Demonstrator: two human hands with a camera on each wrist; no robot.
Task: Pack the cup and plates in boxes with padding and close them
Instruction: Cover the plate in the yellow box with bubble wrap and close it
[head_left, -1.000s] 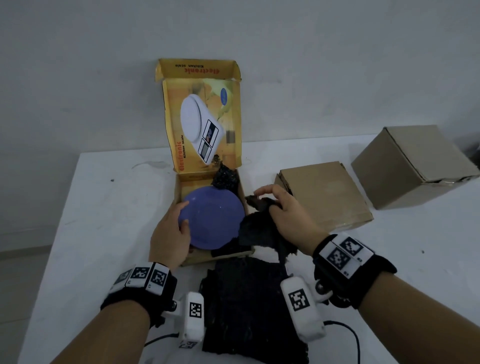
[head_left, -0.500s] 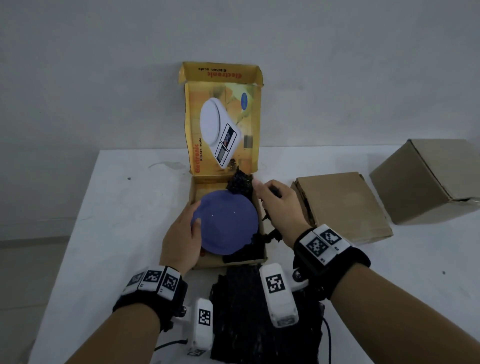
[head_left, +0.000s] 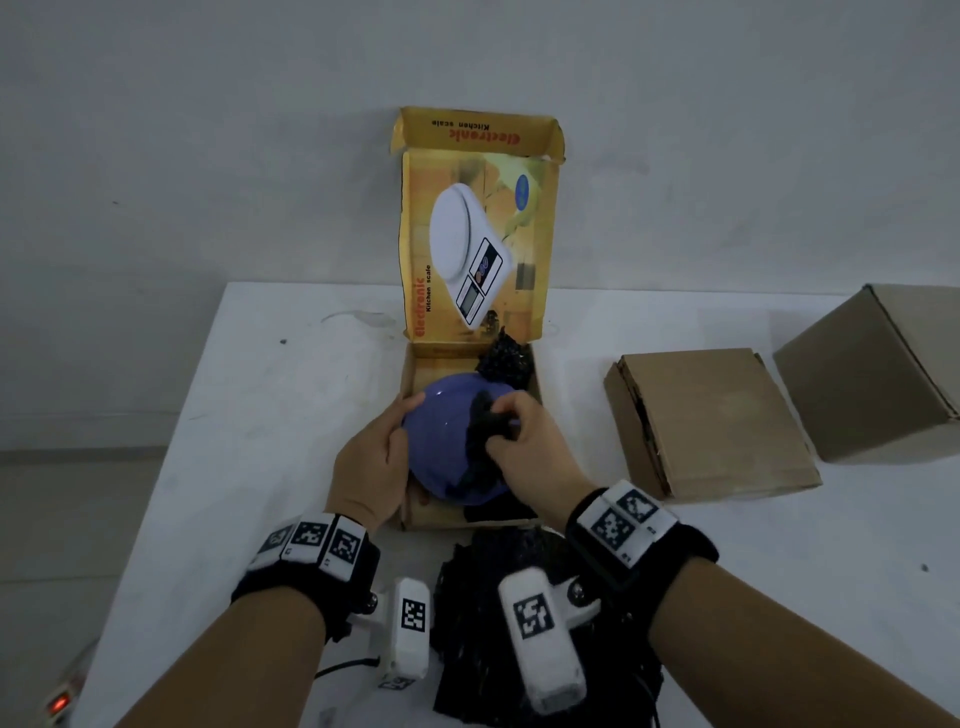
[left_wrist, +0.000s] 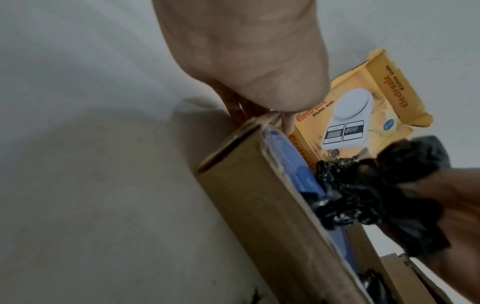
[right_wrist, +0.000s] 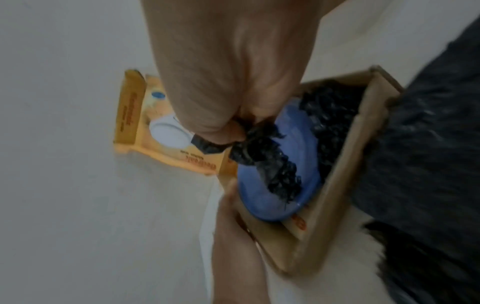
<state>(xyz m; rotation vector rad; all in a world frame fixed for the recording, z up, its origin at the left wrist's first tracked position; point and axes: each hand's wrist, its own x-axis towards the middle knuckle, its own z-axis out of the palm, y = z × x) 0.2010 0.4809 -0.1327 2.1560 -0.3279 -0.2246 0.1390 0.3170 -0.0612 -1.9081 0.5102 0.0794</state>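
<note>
The right hand (head_left: 524, 457) has come across from the box's right edge and now sits over the blue plate (head_left: 447, 441), its fingers pinching a twist of black padding (head_left: 485, 434) that trails across the plate's face. The left hand (head_left: 371, 470) stays clasped on the plate's left rim and the wall of the yellow box (head_left: 410, 374), as before. The plate lies tilted inside the box, more padding bunched at the far corner. Two closed brown boxes (head_left: 711, 421) sit on the surface (head_left: 270, 415) to the right.
</note>
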